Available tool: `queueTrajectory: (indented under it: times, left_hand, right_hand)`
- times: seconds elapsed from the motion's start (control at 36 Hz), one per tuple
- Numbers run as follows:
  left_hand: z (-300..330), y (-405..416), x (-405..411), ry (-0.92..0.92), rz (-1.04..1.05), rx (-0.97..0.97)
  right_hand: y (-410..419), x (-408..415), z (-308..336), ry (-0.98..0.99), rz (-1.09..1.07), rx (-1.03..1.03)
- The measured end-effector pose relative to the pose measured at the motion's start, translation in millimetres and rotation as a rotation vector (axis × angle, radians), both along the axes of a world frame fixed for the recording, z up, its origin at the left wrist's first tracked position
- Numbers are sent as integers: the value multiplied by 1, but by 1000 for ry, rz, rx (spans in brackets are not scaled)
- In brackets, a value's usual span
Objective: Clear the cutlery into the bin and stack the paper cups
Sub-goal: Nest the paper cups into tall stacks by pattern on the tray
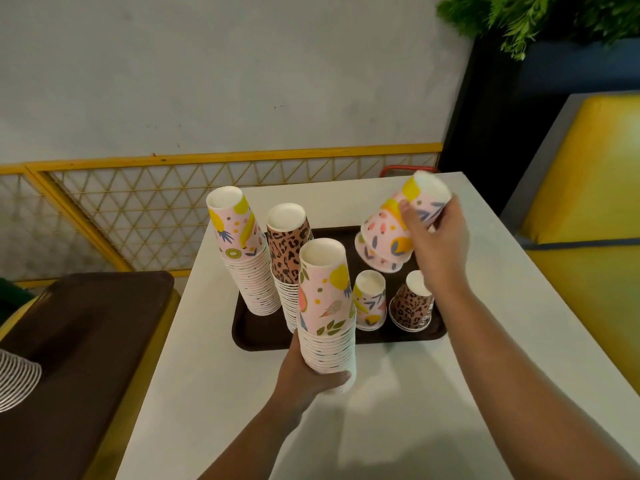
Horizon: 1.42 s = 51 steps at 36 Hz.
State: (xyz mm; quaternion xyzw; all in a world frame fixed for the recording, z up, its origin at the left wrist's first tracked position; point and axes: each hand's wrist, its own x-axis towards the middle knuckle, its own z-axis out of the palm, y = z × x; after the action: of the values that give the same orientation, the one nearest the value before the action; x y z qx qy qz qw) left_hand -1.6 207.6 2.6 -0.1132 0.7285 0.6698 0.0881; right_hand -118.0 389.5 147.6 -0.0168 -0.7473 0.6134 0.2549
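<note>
White table (433,393) against a grey wall, yellow lattice rail (173,202) behind; dark tray (263,336) on it. On tray: two tall cup stacks far left, two short stacks near right. Left hand (311,372) gripping a third tall stack (327,306) at its base. Right hand (438,237) clasping tilted fruit-print cups (388,233) above tray's far right.

A café or fast-food eatery: tall stacks of printed paper cups (249,258) stand on a dark serving tray (263,336) on a white desk (214,393), beside yellow lattice railing (166,209), yellow seating (588,174) and hanging greenery (540,15).
</note>
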Motion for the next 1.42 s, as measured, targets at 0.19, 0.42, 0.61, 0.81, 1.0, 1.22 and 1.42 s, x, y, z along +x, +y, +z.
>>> queueTrajectory:
  times: [0.19,0.42,0.61,0.81,1.0,1.22,1.42]
  left_hand:
    - [1,-4,3,28,33,-31]
    - [2,-3,2,39,48,-66]
    - [3,2,1,15,65,-47]
    - [3,15,0,20,56,-28]
    - [10,20,-2,36,38,-12]
    - [10,22,-2,27,31,-12]
    - [8,22,-3,26,28,2]
  right_hand:
    - [-11,-2,-65,-93,102,209]
    - [-19,-4,-93,-229,213,294]
    - [-24,18,-50,-24,292,112]
    - [-32,47,-9,-75,675,239]
    - [-32,52,-4,-27,637,216]
    - [-30,52,3,15,556,199]
    - [-26,51,10,14,508,180]
